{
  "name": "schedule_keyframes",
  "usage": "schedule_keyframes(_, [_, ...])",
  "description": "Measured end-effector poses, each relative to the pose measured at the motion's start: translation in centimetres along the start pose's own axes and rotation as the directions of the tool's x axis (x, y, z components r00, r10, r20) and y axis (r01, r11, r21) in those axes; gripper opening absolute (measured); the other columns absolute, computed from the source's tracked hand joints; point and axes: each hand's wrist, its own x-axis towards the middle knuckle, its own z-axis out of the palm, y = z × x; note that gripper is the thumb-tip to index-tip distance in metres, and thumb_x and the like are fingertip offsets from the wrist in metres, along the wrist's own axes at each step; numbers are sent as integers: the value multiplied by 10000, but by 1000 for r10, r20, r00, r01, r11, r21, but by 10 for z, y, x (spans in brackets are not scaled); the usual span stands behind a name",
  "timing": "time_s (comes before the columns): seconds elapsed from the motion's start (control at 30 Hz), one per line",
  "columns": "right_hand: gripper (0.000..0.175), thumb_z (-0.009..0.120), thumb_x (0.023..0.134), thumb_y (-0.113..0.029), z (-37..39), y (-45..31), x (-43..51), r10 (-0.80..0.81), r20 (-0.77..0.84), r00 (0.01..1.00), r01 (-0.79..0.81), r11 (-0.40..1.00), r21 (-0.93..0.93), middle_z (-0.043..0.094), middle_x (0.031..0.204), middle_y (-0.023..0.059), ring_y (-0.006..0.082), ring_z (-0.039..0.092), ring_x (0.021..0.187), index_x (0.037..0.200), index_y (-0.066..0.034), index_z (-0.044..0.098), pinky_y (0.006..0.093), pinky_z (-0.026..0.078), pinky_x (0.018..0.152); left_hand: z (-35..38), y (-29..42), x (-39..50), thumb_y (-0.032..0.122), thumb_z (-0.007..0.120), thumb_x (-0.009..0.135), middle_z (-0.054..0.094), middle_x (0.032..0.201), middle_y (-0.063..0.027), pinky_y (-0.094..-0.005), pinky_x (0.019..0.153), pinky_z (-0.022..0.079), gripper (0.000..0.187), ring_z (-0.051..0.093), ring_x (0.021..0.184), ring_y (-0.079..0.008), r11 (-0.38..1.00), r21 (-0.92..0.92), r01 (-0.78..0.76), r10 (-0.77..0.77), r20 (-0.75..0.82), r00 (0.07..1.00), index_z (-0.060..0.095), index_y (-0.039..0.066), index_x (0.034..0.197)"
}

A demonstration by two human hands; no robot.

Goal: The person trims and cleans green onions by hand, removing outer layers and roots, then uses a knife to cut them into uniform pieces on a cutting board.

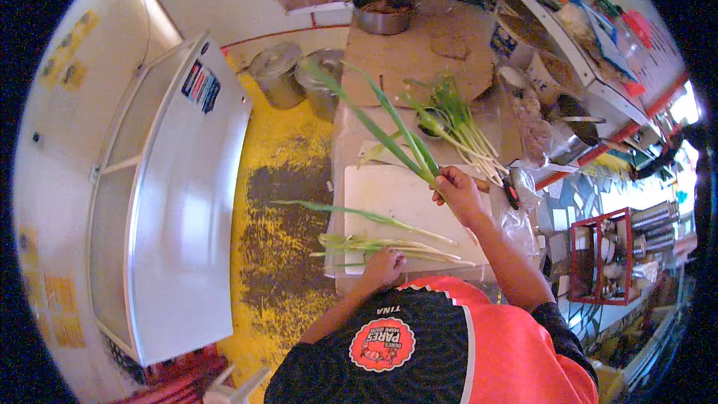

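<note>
My right hand (457,191) grips long green scallions (390,129) near their lower end, held up over a white cutting board (404,191). Their leaves point away toward the upper left. At the board's near edge, my left hand (387,265) has curled fingers beside a small group of scallions (415,248); whether it holds any is hidden. One scallion (370,214) lies a little apart, its leaf reaching past the board's left edge. Beyond the board rests a larger bunch of scallions (463,123), roots toward me. A black and red handle (511,193) lies by those roots.
A metal pot (384,13) stands at the table's far end. Lidded bins (277,76) are on the yellow floor, and a white cabinet (190,196) is at left. Plastic bags (521,207) lie right of the board, below a loaded shelf (606,87).
</note>
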Motion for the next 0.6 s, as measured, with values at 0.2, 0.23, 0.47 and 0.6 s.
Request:
schedule_keyframes(0.2, [196,531,916,-176,-36,-10,-23,119,-24,993,-121,984,-133,612,825,65,136,570,622,999,0,551,283,483,563,-16,50,60,332,609,873,616,861,-125,-371,674,482,346,595,761,-249,820,-573,-3,-123,-181,976,607,9,998])
schedule_keyframes(0.23, [193,541,906,-170,-36,-6,-26,74,-13,997,-75,966,-247,610,815,66,140,572,620,994,0,558,288,482,564,-17,60,75,352,614,875,617,855,-91,-347,643,478,360,588,745,-209,671,-742,13,-190,-155,969,595,14,999])
schedule_keyframes(0.47, [209,617,768,-81,-5,37,-29,-636,124,761,337,225,-914,568,944,122,314,533,924,974,-48,614,434,437,815,-63,65,131,283,666,855,578,749,-19,-238,504,433,294,545,597,-112,152,-988,-29,-523,-105,846,531,63,997])
schedule_keyframes(0.6, [241,622,759,-107,3,77,-42,-380,319,868,403,164,-900,562,938,111,303,528,953,994,-57,600,452,445,829,-100,34,110,289,671,855,559,703,-11,-235,465,422,267,504,523,-105,280,-947,-159,-693,-314,649,553,63,935])
